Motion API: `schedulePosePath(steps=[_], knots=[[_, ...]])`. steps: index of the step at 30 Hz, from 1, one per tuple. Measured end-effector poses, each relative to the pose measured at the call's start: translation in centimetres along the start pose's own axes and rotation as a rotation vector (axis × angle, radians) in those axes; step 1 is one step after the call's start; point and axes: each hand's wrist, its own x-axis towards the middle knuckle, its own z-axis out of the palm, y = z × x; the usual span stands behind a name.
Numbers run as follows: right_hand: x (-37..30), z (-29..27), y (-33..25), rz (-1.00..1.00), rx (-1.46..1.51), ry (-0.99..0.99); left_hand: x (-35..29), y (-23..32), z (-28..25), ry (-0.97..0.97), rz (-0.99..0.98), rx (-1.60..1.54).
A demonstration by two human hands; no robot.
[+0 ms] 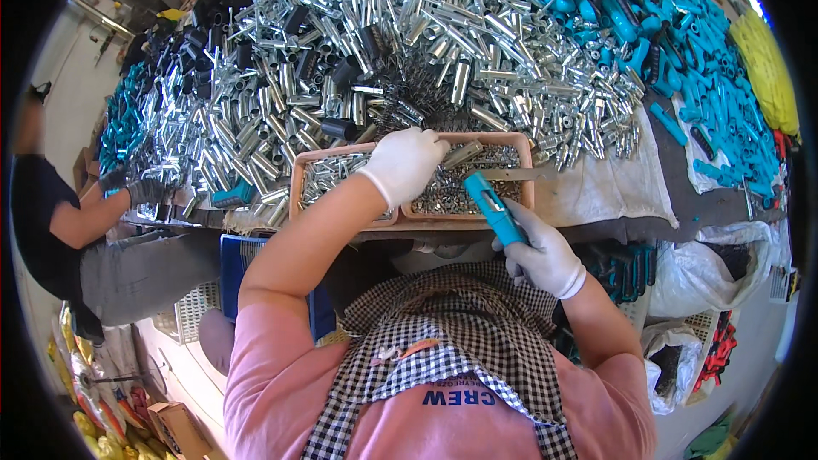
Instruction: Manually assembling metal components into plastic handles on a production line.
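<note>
My right hand (545,251), in a white glove, is wrapped round a teal plastic handle (492,207) with a slot in its side. The handle slants up and left over the tray's near edge. My left hand (407,163), also gloved, reaches across the middle of an orange tray (297,190) with its fingers curled; what they grip, if anything, is hidden. A short metal tube (463,154) lies just right of those fingertips. Small metal parts fill both tray compartments. Across the right one lies a flat metal strip (504,175). Dark springs (417,95) are heaped just behind the tray.
Metal tubes (281,94) cover the table's middle, with teal handles (716,94) heaped at the right. A yellow sack (763,72) stands beyond them. At the left, another person (64,230) works with gloved hands. White sacks (711,268) stand below the table's right edge.
</note>
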Motion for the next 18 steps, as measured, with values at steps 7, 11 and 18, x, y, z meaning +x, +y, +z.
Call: schedulePosePath(steps=[7,11,18], knots=[[-0.7,-0.1,0.3,0.066,0.395,0.019,1.6,-0.3,1.2,-0.331,-0.070,0.213],[-0.4,0.3,0.5,0.064,0.538,-0.028,0.5,-1.7,2.3,0.037,-0.064,-0.125],[0.1,2.1,0.3,0.077,0.617,-0.124,-2.8,2.2,0.0,0.482,-0.130,-0.755]])
